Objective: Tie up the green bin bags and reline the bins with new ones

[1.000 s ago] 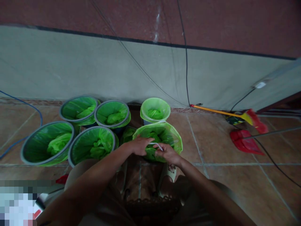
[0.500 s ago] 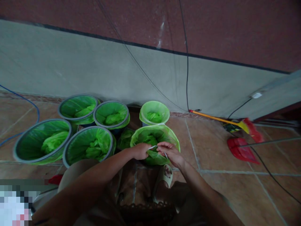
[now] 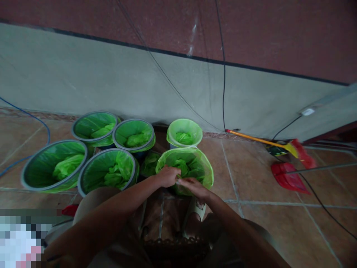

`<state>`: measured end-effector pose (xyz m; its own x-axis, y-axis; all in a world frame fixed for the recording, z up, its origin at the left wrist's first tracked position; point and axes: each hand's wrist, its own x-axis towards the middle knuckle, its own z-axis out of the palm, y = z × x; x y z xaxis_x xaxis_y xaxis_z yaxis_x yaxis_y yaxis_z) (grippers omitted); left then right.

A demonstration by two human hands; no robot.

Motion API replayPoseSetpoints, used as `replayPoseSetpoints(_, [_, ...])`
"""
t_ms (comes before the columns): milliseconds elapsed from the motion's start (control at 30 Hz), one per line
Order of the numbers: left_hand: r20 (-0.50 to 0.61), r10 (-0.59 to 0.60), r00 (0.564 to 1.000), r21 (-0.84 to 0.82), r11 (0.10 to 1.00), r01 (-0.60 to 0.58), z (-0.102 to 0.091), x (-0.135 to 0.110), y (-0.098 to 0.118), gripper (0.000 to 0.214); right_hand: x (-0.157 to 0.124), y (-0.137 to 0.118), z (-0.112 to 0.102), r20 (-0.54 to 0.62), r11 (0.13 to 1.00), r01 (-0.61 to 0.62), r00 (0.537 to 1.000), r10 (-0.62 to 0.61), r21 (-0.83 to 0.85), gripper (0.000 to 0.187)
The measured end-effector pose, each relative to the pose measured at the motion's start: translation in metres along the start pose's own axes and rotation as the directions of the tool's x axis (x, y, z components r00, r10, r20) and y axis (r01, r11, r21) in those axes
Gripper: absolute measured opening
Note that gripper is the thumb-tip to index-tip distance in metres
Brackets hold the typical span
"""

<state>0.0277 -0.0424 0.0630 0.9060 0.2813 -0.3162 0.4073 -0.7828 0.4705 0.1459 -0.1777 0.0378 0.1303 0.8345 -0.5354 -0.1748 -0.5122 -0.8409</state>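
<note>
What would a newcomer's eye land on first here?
Probably the bright green liners, set in four grey-rimmed bins at left and two more bins near the centre. Next, the left hand and right hand, close together at the near edge of the front centre bin. Then the red dustpan on the floor at right.
</note>
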Motion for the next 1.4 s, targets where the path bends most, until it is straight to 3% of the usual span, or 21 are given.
replayPoseSetpoints(100, [0.042, 0.011, 0.999, -0.053, 0.999, -0.008, 0.001, 0.001, -0.002, 0.023, -0.001, -0.001, -0.002, 0.087, 0.998, 0.055, 0.995, -0.053, -0.017, 0.038])
replayPoseSetpoints(233, [0.086, 0.097, 0.992, -0.125, 0.988, -0.085, -0.002, 0.0, -0.006, 0.019, -0.003, -0.005, -0.005, 0.02, 0.996, 0.021, 1.0, -0.023, 0.086, 0.029])
replayPoseSetpoints(400, [-0.131, 0.179, 0.975, -0.087, 0.978, -0.192, -0.014, -0.007, -0.002, 0.036, -0.002, -0.009, -0.009, 0.022, 0.954, -0.004, 1.0, -0.003, 0.299, 0.022])
replayPoseSetpoints(533, [-0.21, 0.268, 0.94, 0.016, 0.963, -0.271, -0.017, -0.013, 0.009, 0.018, 0.003, -0.007, -0.012, -0.011, 0.927, -0.042, 0.999, 0.05, 0.374, 0.019])
replayPoseSetpoints(767, [-0.147, 0.279, 0.949, 0.034, 0.96, -0.277, -0.015, -0.014, 0.016, 0.015, 0.006, -0.003, -0.012, -0.029, 0.959, 0.035, 0.999, -0.028, 0.281, 0.016])
replayPoseSetpoints(867, [-0.167, 0.276, 0.947, -0.03, 0.958, -0.284, -0.017, -0.015, 0.017, 0.014, 0.007, -0.006, -0.017, -0.079, 0.989, 0.132, 0.989, -0.126, 0.073, 0.019])
replayPoseSetpoints(933, [-0.219, 0.253, 0.942, -0.105, 0.954, -0.281, -0.021, -0.016, 0.018, 0.009, 0.009, -0.013, -0.025, -0.225, 0.964, 0.183, 0.948, -0.224, -0.191, 0.023])
replayPoseSetpoints(967, [-0.252, 0.236, 0.939, -0.154, 0.948, -0.279, -0.023, -0.016, 0.018, 0.007, 0.01, -0.017, -0.031, -0.316, 0.924, 0.185, 0.902, -0.295, -0.334, 0.025])
replayPoseSetpoints(1067, [-0.334, 0.172, 0.927, -0.343, 0.894, -0.289, -0.028, -0.012, 0.02, 0.008, 0.018, -0.034, -0.051, -0.508, 0.761, 0.095, 0.691, -0.514, -0.641, 0.03])
replayPoseSetpoints(1100, [-0.342, 0.144, 0.929, -0.412, 0.865, -0.286, -0.029, -0.01, 0.02, 0.01, 0.022, -0.04, -0.058, -0.525, 0.712, 0.051, 0.639, -0.563, -0.701, 0.033])
replayPoseSetpoints(1133, [-0.339, 0.111, 0.934, -0.48, 0.834, -0.274, -0.028, -0.008, 0.021, 0.012, 0.027, -0.045, -0.063, -0.521, 0.666, 0.01, 0.615, -0.592, -0.746, 0.035])
replayPoseSetpoints(1200, [-0.31, 0.048, 0.95, -0.599, 0.766, -0.234, -0.025, -0.003, 0.023, 0.014, 0.039, -0.055, -0.071, -0.484, 0.588, -0.065, 0.643, -0.594, -0.806, 0.038])
replayPoseSetpoints(1267, [-0.26, 0.002, 0.965, -0.696, 0.693, -0.189, -0.02, 0.002, 0.023, 0.013, 0.051, -0.062, -0.074, -0.465, 0.542, -0.149, 0.722, -0.512, -0.827, 0.037])
replayPoseSetpoints(1333, [-0.195, -0.034, 0.98, -0.775, 0.618, -0.132, -0.015, 0.006, 0.021, 0.01, 0.063, -0.066, -0.075, -0.474, 0.527, -0.225, 0.784, -0.402, -0.819, 0.036])
replayPoseSetpoints(1400, [-0.115, -0.078, 0.99, -0.83, 0.555, -0.053, -0.012, 0.01, 0.018, 0.004, 0.073, -0.067, -0.077, -0.474, 0.55, -0.241, 0.816, -0.332, -0.8, 0.036])
